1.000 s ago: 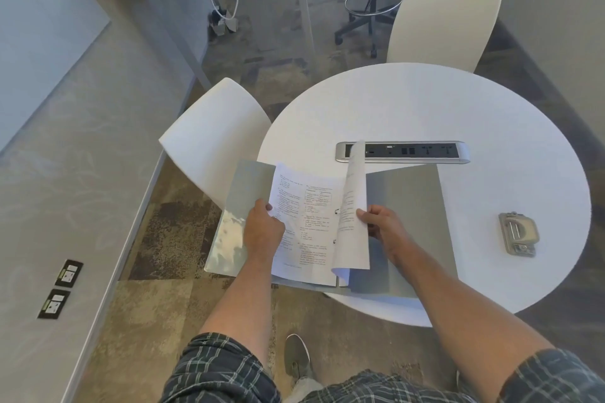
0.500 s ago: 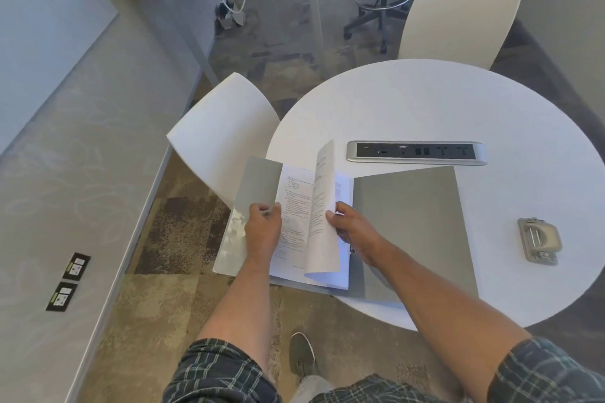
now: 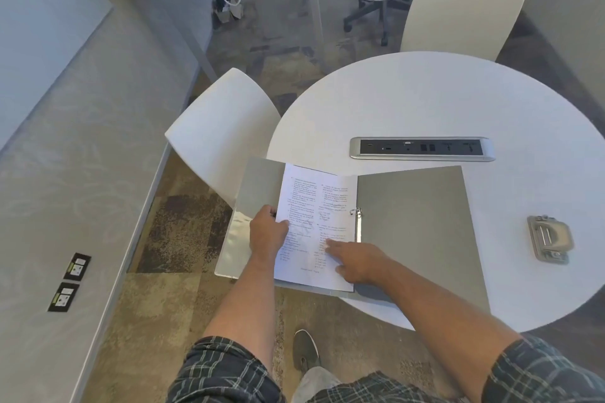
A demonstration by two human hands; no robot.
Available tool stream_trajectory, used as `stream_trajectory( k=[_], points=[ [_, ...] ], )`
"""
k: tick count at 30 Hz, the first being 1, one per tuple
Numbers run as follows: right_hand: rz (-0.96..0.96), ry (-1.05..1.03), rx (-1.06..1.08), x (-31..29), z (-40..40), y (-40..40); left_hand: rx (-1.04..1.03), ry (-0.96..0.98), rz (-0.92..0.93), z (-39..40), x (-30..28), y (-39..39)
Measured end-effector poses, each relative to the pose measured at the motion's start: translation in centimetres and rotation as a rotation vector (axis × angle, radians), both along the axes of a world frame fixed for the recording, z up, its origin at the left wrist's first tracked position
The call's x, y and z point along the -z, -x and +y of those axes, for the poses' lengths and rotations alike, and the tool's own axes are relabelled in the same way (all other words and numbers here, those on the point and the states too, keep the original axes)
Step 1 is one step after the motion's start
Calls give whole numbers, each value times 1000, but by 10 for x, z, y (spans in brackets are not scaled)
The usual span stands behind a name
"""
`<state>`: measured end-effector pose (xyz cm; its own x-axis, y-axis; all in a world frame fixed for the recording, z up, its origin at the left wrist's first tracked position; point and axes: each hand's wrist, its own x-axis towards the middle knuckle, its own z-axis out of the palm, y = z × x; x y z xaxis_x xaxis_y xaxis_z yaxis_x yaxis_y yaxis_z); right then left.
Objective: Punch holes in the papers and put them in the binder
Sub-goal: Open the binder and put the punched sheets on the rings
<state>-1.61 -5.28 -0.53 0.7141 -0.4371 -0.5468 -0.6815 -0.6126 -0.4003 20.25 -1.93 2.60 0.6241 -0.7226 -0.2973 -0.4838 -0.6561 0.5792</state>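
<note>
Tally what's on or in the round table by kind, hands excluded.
Binder, open: 1
Printed paper stack lying in the binder: 1 (sheet count cannot be told)
Hole punch: 1
Power strip set in the table: 1
Total: 4

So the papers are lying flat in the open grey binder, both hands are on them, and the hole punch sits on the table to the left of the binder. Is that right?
Nearly. The head view shows the hole punch on the table to the right of the binder, not the left. The rest holds: the papers lie flat in the open grey binder, with the left hand and right hand on them.
</note>
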Motion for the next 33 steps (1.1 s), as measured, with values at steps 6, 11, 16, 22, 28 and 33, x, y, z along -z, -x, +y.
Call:
stream_trajectory(
  k=[6,11,16,22,28,33],
  points=[
    [6,-68,-10,0,-7,3,23,-21,-44,-4,0,2],
    [-90,-186,108,10,-12,7,8,-6,49,-11,-5,2],
    [-370,-512,538,-1,-21,5,-12,64,558,-27,-26,17],
    [-686,-826,942,-27,-32,12,98,87,861,-39,-37,52],
    [-789,-1024,965,-34,-40,48,207,36,861,-38,-32,80],
    [-849,-876,1303,-31,-44,77,232,-12,818,-37,-31,95]
  ],
)
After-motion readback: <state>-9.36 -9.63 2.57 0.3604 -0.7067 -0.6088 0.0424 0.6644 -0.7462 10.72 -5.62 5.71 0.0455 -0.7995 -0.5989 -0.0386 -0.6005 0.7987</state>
